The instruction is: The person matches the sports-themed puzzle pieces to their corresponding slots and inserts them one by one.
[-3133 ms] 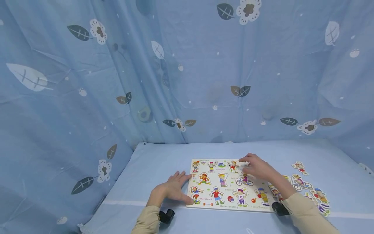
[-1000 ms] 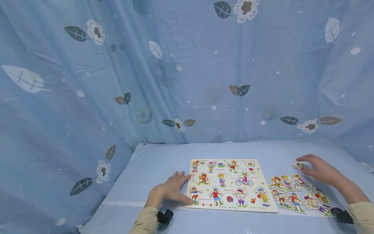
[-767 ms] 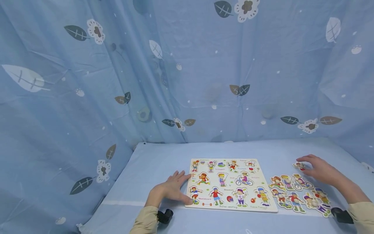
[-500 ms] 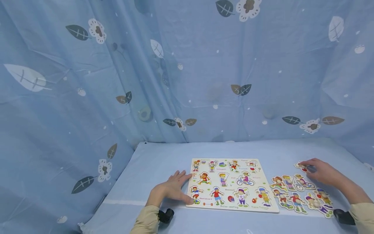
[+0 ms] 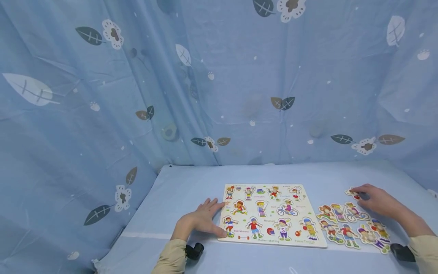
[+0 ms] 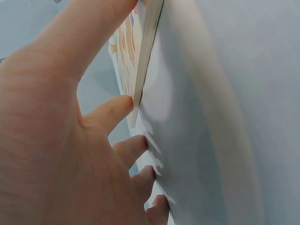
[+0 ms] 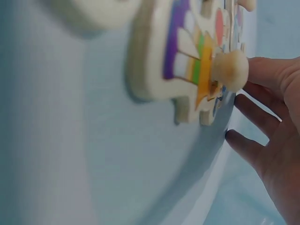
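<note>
Left hand (image 5: 200,222) unchanged from a second ago: fingers spread flat, thumb and fingertips against the near-left edge of the puzzle board (image 5: 270,213), holding nothing. Loose cutout pieces (image 5: 349,224) lie between board and right hand, mostly nearer than it. Right hand (image 5: 376,199) has eased slightly right; its fingertips rest on the far piece (image 5: 352,193), whether pinched I cannot tell. It looks settled on that piece, not yet lifted.
</note>
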Action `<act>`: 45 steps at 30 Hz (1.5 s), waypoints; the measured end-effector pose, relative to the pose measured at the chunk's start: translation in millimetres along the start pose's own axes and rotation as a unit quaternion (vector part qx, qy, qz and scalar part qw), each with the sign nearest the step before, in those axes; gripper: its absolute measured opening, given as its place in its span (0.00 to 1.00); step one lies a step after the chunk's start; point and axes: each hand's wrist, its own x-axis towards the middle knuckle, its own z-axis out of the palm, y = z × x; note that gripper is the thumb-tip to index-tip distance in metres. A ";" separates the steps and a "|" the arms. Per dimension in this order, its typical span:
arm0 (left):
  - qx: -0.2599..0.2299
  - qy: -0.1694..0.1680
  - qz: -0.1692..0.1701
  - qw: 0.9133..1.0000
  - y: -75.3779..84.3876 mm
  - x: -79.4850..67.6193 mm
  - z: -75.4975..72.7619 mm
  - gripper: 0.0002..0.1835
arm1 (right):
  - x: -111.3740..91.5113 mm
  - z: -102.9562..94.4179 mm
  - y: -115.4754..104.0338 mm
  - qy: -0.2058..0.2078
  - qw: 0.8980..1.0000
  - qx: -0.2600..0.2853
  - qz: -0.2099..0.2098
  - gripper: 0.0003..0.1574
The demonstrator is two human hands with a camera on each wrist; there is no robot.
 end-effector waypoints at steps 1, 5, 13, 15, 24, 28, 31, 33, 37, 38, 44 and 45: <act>0.002 0.001 -0.001 1.000 -0.1 0.0 -0.2 0.56 | 0.2 0.3 -0.1 0.003 1.000 -0.003 -0.003 0.27; 0.006 0.003 -0.002 1.000 -0.2 0.1 -0.3 0.56 | -0.3 0.3 -1.1 0.011 1.000 -0.011 -0.009 0.26; -0.001 0.003 0.001 1.000 0.5 -1.1 0.3 0.56 | 0.2 -2.8 -3.8 -0.008 1.000 -0.020 0.006 0.28; -0.002 0.004 0.000 1.000 0.2 -1.5 0.8 0.56 | 0.0 -2.9 -5.1 -0.008 1.000 -0.020 0.007 0.28; 0.003 0.003 0.001 1.000 -1.0 -0.1 2.2 0.56 | -2.0 -3.5 -6.9 -0.013 1.000 -0.022 0.016 0.30; 0.006 0.003 0.000 1.000 -0.4 -0.1 1.0 0.56 | -2.5 -3.9 -7.7 -0.004 1.000 -0.020 0.012 0.30; 0.008 0.004 0.001 1.000 -0.3 -0.6 0.8 0.56 | -2.6 -4.7 -10.2 0.002 1.000 -0.017 0.002 0.30; 0.008 0.005 0.001 1.000 0.0 -0.9 0.7 0.56 | -2.8 -5.0 -12.7 0.006 1.000 -0.016 -0.005 0.30; 0.004 0.004 -0.001 1.000 1.0 -1.7 0.3 0.56 | -2.4 -4.8 -19.4 0.014 1.000 -0.017 -0.016 0.30; 0.004 0.005 -0.001 1.000 1.3 -1.8 0.3 0.56 | -1.9 -5.0 -21.1 0.015 1.000 -0.016 -0.017 0.30; 0.006 0.007 -0.004 1.000 2.2 -2.2 0.5 0.56 | 0.5 -5.3 -32.1 0.014 1.000 -0.021 -0.016 0.29; 0.007 0.008 -0.004 1.000 2.2 -2.3 0.4 0.56 | 0.7 -5.4 -33.6 0.015 1.000 -0.021 -0.016 0.29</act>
